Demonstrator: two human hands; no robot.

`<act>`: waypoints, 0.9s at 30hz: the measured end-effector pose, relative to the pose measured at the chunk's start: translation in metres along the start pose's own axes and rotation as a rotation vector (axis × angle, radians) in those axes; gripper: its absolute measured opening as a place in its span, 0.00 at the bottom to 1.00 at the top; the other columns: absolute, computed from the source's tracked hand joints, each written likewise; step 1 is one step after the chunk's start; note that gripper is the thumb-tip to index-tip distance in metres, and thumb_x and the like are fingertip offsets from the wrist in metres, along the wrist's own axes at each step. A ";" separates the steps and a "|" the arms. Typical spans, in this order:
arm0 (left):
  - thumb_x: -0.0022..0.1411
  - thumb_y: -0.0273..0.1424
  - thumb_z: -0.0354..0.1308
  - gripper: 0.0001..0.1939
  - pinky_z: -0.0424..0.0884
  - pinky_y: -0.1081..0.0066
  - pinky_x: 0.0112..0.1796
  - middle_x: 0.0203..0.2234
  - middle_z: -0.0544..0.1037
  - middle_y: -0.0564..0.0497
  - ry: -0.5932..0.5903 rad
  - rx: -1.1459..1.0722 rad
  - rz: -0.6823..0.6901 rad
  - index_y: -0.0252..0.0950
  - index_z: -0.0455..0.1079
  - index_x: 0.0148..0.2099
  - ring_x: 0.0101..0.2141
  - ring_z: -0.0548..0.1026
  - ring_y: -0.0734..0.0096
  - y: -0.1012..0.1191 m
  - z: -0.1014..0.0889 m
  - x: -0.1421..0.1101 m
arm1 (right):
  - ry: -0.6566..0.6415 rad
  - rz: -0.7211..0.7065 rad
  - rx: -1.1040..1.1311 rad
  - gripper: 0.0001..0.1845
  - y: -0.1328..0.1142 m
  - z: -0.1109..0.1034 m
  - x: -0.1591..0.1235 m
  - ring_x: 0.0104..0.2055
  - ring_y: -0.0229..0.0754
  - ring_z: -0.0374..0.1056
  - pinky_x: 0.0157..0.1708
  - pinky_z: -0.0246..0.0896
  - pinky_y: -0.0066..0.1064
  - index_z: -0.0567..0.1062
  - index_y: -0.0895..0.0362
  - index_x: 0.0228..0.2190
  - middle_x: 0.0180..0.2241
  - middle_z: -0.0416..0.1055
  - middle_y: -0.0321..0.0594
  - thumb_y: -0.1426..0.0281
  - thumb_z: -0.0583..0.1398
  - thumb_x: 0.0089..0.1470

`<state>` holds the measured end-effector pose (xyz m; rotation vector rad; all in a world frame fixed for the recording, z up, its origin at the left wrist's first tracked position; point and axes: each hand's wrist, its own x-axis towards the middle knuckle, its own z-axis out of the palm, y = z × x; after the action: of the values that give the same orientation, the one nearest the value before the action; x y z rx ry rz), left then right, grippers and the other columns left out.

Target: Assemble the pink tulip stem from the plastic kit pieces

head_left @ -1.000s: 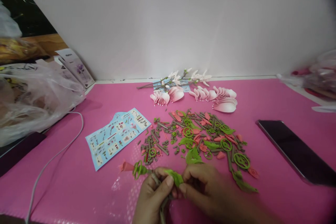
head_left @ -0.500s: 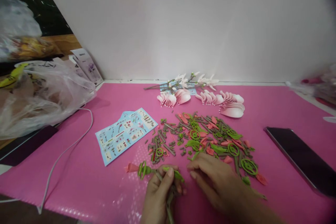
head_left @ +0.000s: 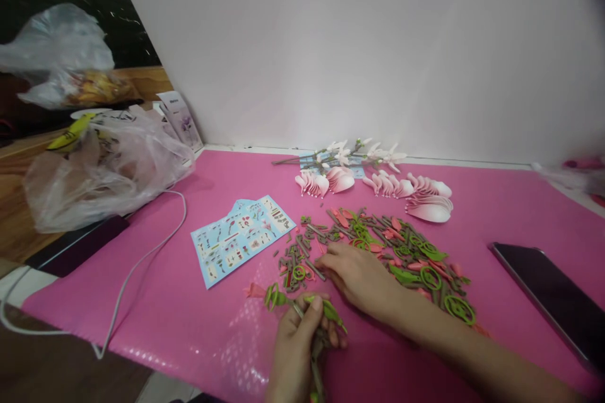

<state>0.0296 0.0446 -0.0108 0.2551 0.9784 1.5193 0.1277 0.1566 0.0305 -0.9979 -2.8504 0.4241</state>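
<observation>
My left hand, near the front edge, is closed around a brown toy flower stem. At the stem's left end are green rings and a coral bud; a green leaf piece sticks out past the fingers. Over the left part of the loose pieces, my right hand reaches down with bent fingers drawn together. Its fingertips are at the brown pieces, and whatever lies between them is hidden. The pile mixes brown stems, green rings and leaves, and coral parts.
Left of the pile lies a blue instruction sheet. Pale pink petals and white-flowered stems are by the wall. A phone lies on the right; a white cable and a plastic bag are left.
My right hand has moved left and farther away, onto the brown pieces. My left hand keeps its hold on the stem. The whole view has shifted slightly.
</observation>
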 end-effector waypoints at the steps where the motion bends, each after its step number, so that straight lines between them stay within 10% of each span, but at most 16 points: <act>1: 0.51 0.40 0.65 0.17 0.62 0.75 0.23 0.14 0.68 0.56 0.002 0.003 0.001 0.34 0.66 0.23 0.18 0.68 0.75 -0.002 -0.001 0.002 | -0.002 -0.008 -0.006 0.12 0.001 0.001 0.002 0.38 0.42 0.66 0.36 0.57 0.30 0.76 0.56 0.36 0.35 0.71 0.40 0.80 0.55 0.57; 27: 0.56 0.33 0.61 0.08 0.65 0.72 0.24 0.15 0.71 0.57 -0.036 0.051 -0.012 0.35 0.65 0.33 0.19 0.72 0.72 0.002 -0.003 -0.001 | 0.129 0.128 0.104 0.09 0.013 -0.009 -0.038 0.35 0.40 0.65 0.36 0.56 0.30 0.76 0.55 0.29 0.31 0.71 0.37 0.76 0.56 0.56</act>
<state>0.0262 0.0425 -0.0103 0.3115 0.9888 1.4752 0.1669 0.1444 0.0354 -1.1478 -2.6321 0.4938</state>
